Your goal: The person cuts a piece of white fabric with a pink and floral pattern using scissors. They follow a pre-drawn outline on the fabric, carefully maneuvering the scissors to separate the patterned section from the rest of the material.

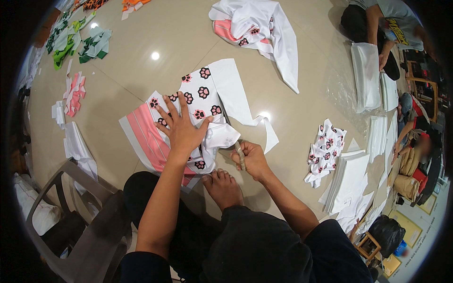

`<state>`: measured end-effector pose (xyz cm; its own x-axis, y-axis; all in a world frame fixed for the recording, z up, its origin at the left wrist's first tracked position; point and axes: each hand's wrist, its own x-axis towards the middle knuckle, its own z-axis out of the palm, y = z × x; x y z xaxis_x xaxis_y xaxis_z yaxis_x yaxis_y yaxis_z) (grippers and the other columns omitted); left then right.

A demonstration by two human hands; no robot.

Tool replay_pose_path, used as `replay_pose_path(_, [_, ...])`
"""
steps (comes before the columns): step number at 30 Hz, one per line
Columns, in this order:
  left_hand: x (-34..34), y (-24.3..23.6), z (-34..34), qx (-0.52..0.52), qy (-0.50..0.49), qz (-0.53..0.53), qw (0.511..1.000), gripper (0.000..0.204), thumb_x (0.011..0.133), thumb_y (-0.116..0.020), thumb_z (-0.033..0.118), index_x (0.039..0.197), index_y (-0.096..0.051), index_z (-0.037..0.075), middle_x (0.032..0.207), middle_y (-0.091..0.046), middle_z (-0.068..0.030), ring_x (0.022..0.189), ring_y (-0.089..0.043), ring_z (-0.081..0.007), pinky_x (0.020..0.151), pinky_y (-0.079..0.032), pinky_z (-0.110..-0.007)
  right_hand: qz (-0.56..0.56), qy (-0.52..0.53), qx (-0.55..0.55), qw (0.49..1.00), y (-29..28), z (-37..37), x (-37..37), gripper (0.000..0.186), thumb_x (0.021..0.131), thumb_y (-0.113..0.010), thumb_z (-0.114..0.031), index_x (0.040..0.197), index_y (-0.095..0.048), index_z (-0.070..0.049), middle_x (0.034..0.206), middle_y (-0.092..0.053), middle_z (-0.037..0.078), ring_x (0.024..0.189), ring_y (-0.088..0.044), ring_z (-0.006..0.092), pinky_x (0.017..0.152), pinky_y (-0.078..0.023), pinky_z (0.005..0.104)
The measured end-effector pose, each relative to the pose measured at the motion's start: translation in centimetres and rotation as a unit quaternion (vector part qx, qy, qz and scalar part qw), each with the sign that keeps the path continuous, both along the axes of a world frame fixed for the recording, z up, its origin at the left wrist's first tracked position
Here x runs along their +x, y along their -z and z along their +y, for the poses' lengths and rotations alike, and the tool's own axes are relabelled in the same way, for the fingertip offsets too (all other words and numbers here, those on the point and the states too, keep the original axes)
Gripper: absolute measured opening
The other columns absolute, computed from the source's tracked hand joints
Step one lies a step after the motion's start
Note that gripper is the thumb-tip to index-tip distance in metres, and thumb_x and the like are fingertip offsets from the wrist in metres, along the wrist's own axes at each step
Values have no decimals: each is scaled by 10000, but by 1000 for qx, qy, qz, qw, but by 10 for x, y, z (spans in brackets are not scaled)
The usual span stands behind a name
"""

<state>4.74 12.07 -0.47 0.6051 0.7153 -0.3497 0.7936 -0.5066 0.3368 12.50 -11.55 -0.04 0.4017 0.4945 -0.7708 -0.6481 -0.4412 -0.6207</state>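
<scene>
A piece of white fabric with pink-and-black paw prints and a pink striped band lies on the floor in front of me. My left hand is spread flat on it, fingers apart. My right hand grips a pair of scissors by handles wrapped in something tan. Their dark blade reaches up along the border between the printed part and a plain white margin. A folded-over flap of the fabric covers part of the blades. My bare foot rests at the fabric's near edge.
A white and pink fabric bundle lies at the far side. Paw-print pieces and white fabric stacks are on the right, green scraps far left. A plastic chair stands near left. Another person sits far right.
</scene>
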Motion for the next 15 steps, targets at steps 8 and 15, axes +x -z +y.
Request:
replay_pose_path(8, [-1, 2, 0, -3, 1, -4, 1000, 1280, 887, -802, 646, 1792, -8, 213, 1816, 116, -306, 1618, 125, -649, 1168, -25, -895, -27, -6, 2, 1000, -4, 19, 8, 215, 909, -835, -118, 859, -637, -54, 733, -648, 16, 587, -585, 94, 525, -460, 275])
replay_pose_path(15, [-1, 4, 0, 1, -1, 3, 1000, 1282, 885, -799, 654, 1792, -7, 216, 1821, 122, -292, 1625, 124, -635, 1177, -25, -887, -21, -3, 7, 1000, 3, 26, 12, 235, 892, -836, -117, 830, -617, -57, 713, -630, 12, 574, -575, 93, 508, -449, 271])
